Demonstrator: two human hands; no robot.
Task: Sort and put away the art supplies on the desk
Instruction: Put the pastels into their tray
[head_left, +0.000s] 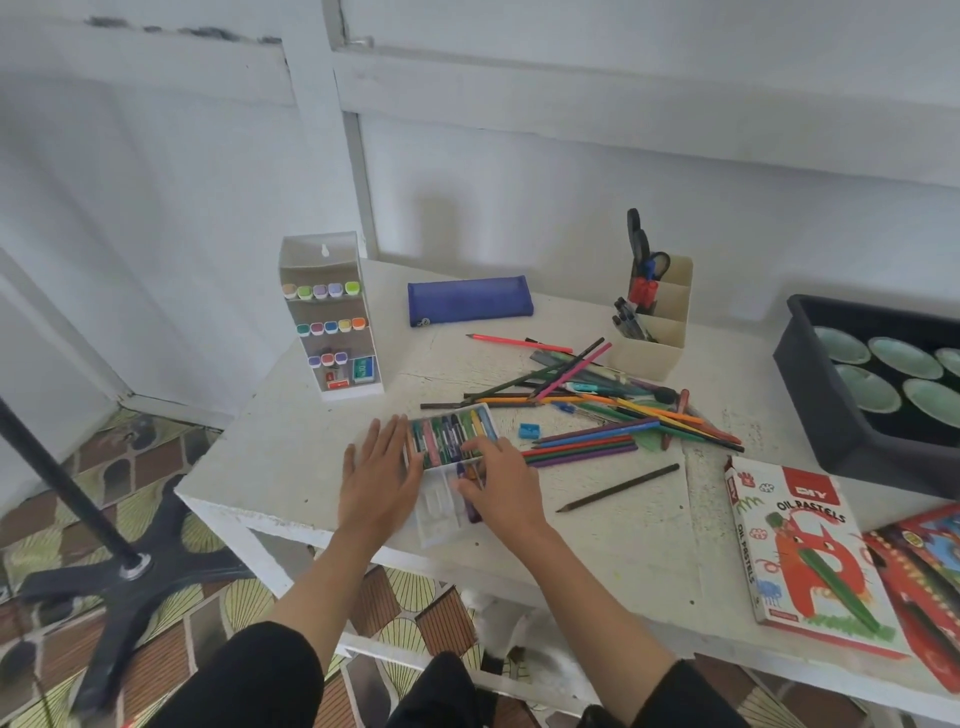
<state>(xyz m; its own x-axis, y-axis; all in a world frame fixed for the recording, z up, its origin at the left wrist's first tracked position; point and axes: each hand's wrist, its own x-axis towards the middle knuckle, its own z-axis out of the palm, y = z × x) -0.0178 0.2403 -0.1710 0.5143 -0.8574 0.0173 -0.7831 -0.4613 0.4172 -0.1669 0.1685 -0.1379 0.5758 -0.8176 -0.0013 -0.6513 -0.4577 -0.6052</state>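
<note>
A clear plastic tray of oil pastels (451, 435) lies on the white desk (291, 457), its far half full of coloured sticks. My left hand (382, 478) lies flat with straight fingers against the tray's left edge. My right hand (498, 486) rests over the tray's near half, fingertips on a few pastels there; its grip is hidden. To the right spreads a heap of coloured pencils (618, 410), with a blue sharpener (529, 430) and a dark pencil (618, 487) nearby. The oil pastels box (800, 551) lies at the right.
A white marker rack (332, 317) stands at the back left, a blue pencil case (470, 300) behind the heap, and a beige organiser (652, 325) with scissors and pens. A black bin of green dishes (831, 410) is at the right. A black stand base (119, 577) sits on the floor.
</note>
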